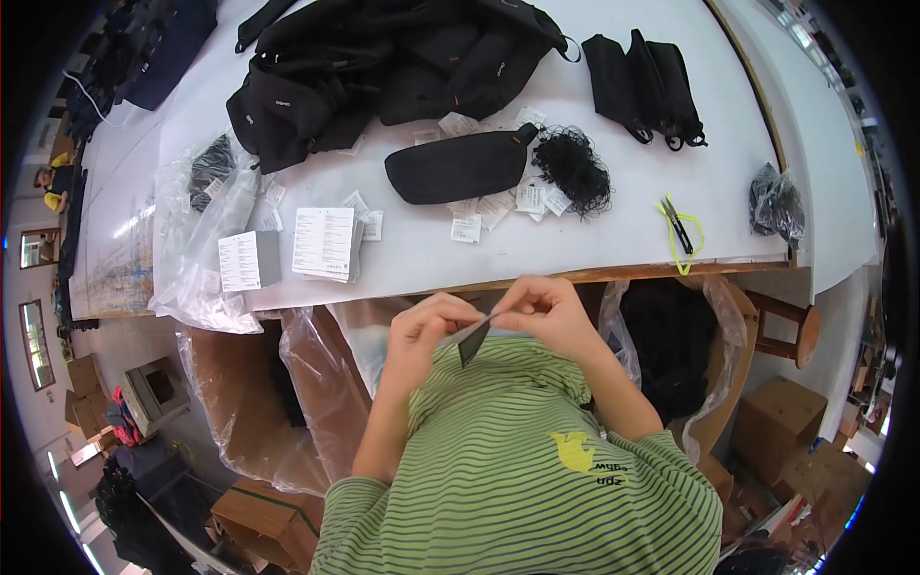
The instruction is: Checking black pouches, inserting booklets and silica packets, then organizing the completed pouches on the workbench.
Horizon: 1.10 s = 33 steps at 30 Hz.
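In front of my shirt, just off the table's near edge, a small dark flat tag (472, 347) hangs at a slant from my fingertips. My left hand (422, 331) pinches its upper edge between thumb and fingers. Close beside it, my right hand (544, 311) is closed in a pinch at the tag's top corner; any string there is too fine to make out. Beyond my hands lies a black pouch (458, 171) with a zip-like end. A tangle of black strings (572, 172) touches its right side, and loose white labels (466, 228) lie around it.
Two stacks of white printed cards (326, 244) stand left, beside clear plastic bags (196, 249). Black bags (383, 67) are heaped at the back, with more black pieces (644, 88) to the right. Snips (679, 228) on yellow cord lie right. Plastic-lined boxes (240, 412) flank me.
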Tool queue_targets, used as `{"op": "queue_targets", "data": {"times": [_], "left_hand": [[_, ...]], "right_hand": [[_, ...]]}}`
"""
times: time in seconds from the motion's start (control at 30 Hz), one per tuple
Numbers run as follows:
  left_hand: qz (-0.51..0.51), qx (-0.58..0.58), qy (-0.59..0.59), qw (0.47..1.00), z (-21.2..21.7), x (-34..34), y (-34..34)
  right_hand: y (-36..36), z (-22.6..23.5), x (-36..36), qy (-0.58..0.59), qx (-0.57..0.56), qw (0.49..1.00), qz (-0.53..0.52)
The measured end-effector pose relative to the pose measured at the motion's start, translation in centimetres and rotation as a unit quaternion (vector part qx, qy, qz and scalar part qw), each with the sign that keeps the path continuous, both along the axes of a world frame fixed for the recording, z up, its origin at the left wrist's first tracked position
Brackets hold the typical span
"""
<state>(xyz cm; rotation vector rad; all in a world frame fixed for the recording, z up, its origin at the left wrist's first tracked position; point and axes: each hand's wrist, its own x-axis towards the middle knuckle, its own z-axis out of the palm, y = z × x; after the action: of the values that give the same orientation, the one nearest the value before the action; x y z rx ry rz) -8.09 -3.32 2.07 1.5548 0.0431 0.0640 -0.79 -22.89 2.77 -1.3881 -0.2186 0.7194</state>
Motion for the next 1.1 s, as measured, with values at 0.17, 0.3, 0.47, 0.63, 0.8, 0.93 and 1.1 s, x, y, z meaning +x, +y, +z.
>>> {"op": "queue_targets", "data": {"times": [0.17, 0.3, 0.47, 0.63, 0.8, 0.93, 1.1], "left_hand": [[-0.104, -0.137, 0.200, 0.965, -1.0, 0.3, -0.6], [-0.126, -0.067, 0.209, 0.968, -0.5, 0.8, -0.6], [-0.089, 0.044, 0.143, 0.985, -0.3, 1.6, -1.1], [-0.098, 0.047, 0.143, 0.984, 0.5, 2.2, -1.2], [-0.081, 0.004, 0.080, 0.993, 1.5, 4.3, -2.4], [-0.086, 0.106, -0.056, 0.989, 2.0, 10.8, -3.8], [0.027, 0.383, -0.106, 0.917, -3.8, 21.0, -4.4]], "right_hand": [[-0.5, 0.0, 0.3, -0.062, -0.071, 0.989, 0.112], [-0.6, -0.1, 0.2, -0.078, -0.082, 0.986, 0.121], [-0.7, -0.5, 0.2, -0.124, -0.132, 0.981, 0.069], [-1.1, -0.7, 0.5, -0.115, -0.106, 0.985, 0.072], [-1.8, -0.8, 0.8, 0.090, 0.095, 0.989, 0.063], [-2.9, -0.5, 2.0, 0.094, 0.098, 0.991, -0.010], [-4.1, -0.8, 1.9, 0.092, 0.135, 0.977, -0.139]]}}
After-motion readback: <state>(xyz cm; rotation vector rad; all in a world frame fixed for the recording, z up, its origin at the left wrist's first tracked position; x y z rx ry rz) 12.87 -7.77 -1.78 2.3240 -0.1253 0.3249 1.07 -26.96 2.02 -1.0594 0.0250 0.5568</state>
